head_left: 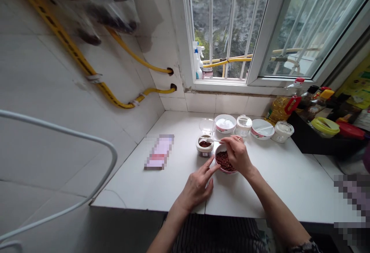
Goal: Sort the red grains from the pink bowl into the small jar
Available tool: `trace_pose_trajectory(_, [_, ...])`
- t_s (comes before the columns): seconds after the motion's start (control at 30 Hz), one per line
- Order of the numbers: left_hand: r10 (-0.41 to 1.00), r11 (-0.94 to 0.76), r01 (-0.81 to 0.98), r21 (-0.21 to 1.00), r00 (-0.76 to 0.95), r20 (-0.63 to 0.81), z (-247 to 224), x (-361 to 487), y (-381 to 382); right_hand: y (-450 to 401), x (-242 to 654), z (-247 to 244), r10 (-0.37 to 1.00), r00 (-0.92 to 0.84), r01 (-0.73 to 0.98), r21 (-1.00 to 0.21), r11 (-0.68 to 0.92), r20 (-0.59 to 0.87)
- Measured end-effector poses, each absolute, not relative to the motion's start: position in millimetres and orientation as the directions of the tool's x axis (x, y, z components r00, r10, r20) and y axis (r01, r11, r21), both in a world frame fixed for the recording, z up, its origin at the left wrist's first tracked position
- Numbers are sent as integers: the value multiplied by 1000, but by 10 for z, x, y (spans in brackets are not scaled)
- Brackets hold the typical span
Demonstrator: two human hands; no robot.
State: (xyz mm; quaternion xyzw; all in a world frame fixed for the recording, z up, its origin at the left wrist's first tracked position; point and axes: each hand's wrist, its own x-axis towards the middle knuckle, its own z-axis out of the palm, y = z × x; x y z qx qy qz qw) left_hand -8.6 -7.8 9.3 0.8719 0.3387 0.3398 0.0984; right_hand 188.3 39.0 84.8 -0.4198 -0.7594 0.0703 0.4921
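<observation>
Right hand (239, 154): spoon (216, 141) pinched; best kept level over the jar (205, 151).
Left hand (197, 186): fingers spread; bowl (229, 172) best steadied lightly at its rim.
Bowl: set near and right of the jar.

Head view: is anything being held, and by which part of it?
The right hand holds a white spoon by its handle end, the bowl over the jar.

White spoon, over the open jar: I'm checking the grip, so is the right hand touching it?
Touching. The head view shows the white spoon with its handle pinched in the right hand.
</observation>
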Motion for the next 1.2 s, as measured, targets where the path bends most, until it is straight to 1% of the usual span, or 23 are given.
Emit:
trace_pose_trajectory(0.1, [654, -754, 520, 401, 539, 531, 101, -86, -82, 384, 2064, 877, 766, 0, 584, -622, 522, 643])
trace_pose_trajectory(0.17, [655, -753, 521, 401, 537, 532, 103, -85, -82, 395, 2192, 868, 809, 41, 592, -666, 453, 586])
trace_pose_trajectory(0.27, [656, -752, 519, 406, 537, 531, 102, -85, -83, 428, 2296, 808, 865, -29, 617, -672, 409, 500])
trace_pose_trajectory(0.43, [658, -751, 523, 404, 543, 521, 104, -83, -82, 462, 2219, 709, 885, -174, 627, -644, 437, 431])
trace_pose_trajectory(0.53, [655, -754, 523, 399, 542, 527, 109, -81, -81, 460, 2191, 722, 892, -136, 614, -670, 417, 431])
trace_pose_trajectory(0.63, [653, -755, 518, 403, 539, 531, 112, -81, -82, 452, 2223, 773, 908, -72, 567, -732, 378, 413])
trace_pose_trajectory(0.83, [653, -754, 525, 395, 536, 534, 110, -81, -84, 436, 2260, 816, 947, -17, 428, -854, 297, 321])
trace_pose_trajectory(1.2, [649, -758, 518, 397, 537, 540, 110, -75, -81, 442, 2203, 771, 944, 8, 432, -853, 294, 330])
